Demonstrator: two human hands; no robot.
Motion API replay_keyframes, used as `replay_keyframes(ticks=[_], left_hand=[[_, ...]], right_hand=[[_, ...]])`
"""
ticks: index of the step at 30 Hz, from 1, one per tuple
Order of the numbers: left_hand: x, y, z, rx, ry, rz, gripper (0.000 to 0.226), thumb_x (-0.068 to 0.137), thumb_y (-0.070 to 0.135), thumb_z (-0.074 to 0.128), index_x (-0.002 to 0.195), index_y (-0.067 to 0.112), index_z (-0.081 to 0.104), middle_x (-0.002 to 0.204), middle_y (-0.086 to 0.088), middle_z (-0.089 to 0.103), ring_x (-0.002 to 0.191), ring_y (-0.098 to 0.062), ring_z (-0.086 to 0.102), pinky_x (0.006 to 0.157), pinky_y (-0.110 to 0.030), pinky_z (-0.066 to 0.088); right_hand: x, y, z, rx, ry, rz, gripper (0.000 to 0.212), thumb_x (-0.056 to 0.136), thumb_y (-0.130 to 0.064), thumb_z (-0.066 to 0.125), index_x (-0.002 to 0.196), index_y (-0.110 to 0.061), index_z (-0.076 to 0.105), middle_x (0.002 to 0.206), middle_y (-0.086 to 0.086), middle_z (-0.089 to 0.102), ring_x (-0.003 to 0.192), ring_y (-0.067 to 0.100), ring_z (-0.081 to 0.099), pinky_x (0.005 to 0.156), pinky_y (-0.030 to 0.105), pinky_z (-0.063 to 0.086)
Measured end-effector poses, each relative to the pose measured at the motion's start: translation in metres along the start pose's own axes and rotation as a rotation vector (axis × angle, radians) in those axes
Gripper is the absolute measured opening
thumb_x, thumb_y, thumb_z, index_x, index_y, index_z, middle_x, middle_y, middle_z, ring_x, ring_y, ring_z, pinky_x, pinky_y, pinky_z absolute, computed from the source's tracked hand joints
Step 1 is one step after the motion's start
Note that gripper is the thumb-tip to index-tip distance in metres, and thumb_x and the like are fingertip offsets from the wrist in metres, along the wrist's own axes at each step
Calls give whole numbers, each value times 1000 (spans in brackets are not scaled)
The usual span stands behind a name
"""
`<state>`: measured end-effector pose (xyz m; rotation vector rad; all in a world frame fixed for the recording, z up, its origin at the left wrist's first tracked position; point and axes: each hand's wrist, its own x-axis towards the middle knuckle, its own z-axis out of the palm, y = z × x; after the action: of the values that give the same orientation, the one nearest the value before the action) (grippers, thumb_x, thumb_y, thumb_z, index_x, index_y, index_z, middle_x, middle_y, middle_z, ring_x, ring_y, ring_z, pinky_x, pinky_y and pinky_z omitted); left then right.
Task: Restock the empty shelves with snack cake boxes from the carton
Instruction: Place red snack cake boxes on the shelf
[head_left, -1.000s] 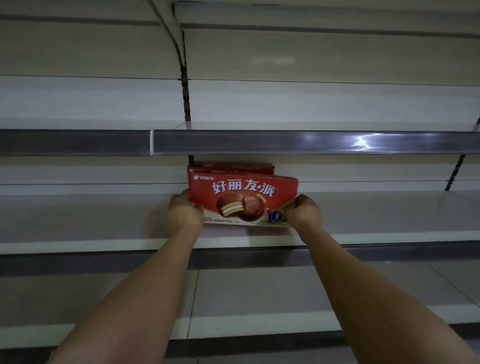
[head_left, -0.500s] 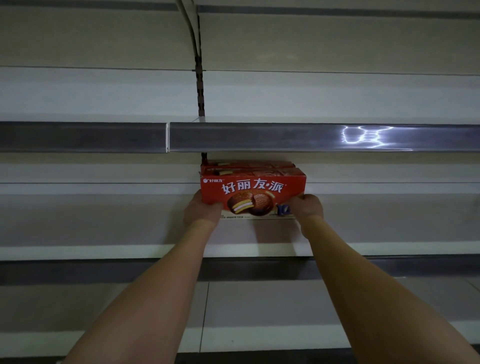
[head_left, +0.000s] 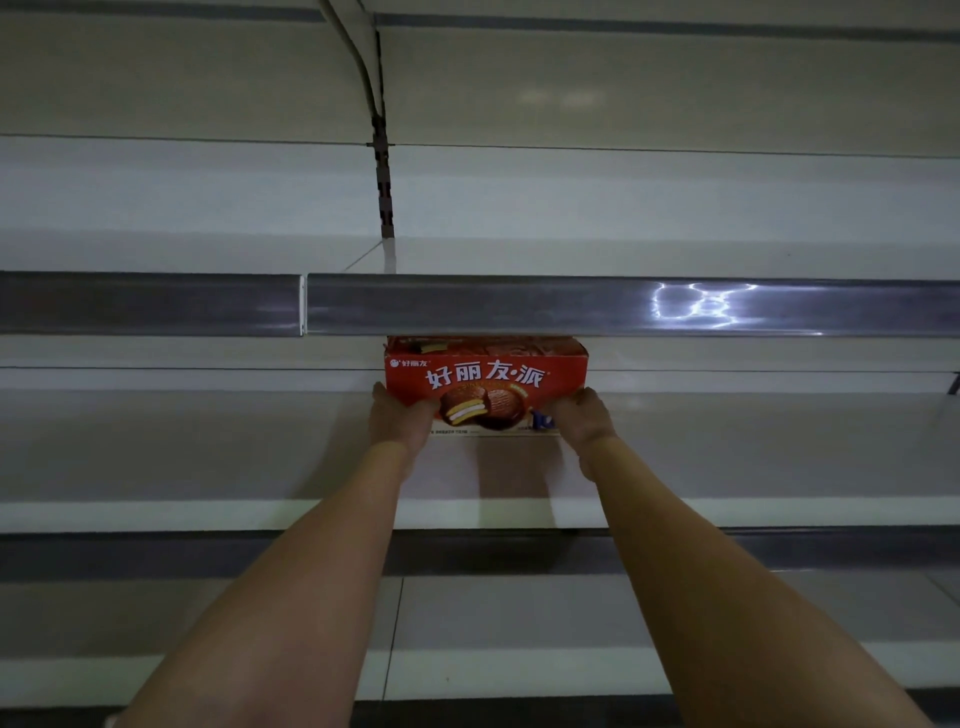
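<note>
On the middle shelf (head_left: 208, 457), directly below the grey price rail (head_left: 571, 304) of the shelf above, a red snack cake box (head_left: 485, 387) stands with its printed face toward the viewer. The left hand (head_left: 397, 423) presses against the box's lower left end and the right hand (head_left: 584, 418) against its lower right end; the fingers of both wrap the box's ends and are clamped on it, though most of their length is hidden behind the carton board. The box's base appears to rest on the shelf, set well back from the shelf's front lip, with its top edge partly hidden by the price rail. A strip of red packaging showing just behind and above the box, under the rail, may be a second box or the box's own top; the view does not settle which.

Progress, as judged from this view: placement of this box is nearly complete, lacking only release. The task as a whole is at an early stage. To either side of the box the middle shelf is bare, the shelf above the price rail shows no stock, and the lower shelf (head_left: 571, 613) beneath the box is likewise unfilled. The carton is not in view, so the number of boxes left in it cannot be told.
</note>
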<state>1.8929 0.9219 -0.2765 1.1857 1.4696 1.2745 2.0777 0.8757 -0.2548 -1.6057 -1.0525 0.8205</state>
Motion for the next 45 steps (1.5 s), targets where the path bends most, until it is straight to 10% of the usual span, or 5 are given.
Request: replay_keyframes(ticks=[9, 16, 27, 45], left_hand=[[-40, 18, 6, 781, -32, -27, 46, 101, 34, 37, 142, 12, 39, 138, -13, 50, 121, -30, 51, 97, -37, 42], [-74, 37, 26, 964, -166, 86, 40, 101, 38, 32, 128, 17, 52, 127, -10, 58, 110, -26, 56, 88, -34, 46], [-178, 37, 52, 798, -380, 474, 30, 100, 30, 40, 117, 13, 58, 118, -10, 61, 106, -30, 56, 80, -34, 45], [-492, -54, 111, 767, -1228, 717, 31, 98, 35, 38, 99, 15, 62, 99, -8, 66, 88, -27, 61, 74, -32, 51]], right_hand=[[-14, -5, -41, -610, -74, 93, 47, 96, -36, 47, 136, -10, 44, 137, 10, 50, 122, 25, 50, 92, 29, 39], [-52, -4, -72, -830, -56, 44, 48, 95, -39, 45, 135, -13, 44, 130, 8, 54, 116, 25, 52, 93, 31, 42], [-191, 28, -119, -828, 301, 183, 42, 97, -35, 45, 127, -6, 51, 117, 12, 61, 106, 29, 58, 94, 39, 47], [-557, 132, -239, -795, 977, 979, 38, 85, -34, 51, 117, -15, 61, 120, 10, 61, 114, 30, 55, 91, 34, 44]])
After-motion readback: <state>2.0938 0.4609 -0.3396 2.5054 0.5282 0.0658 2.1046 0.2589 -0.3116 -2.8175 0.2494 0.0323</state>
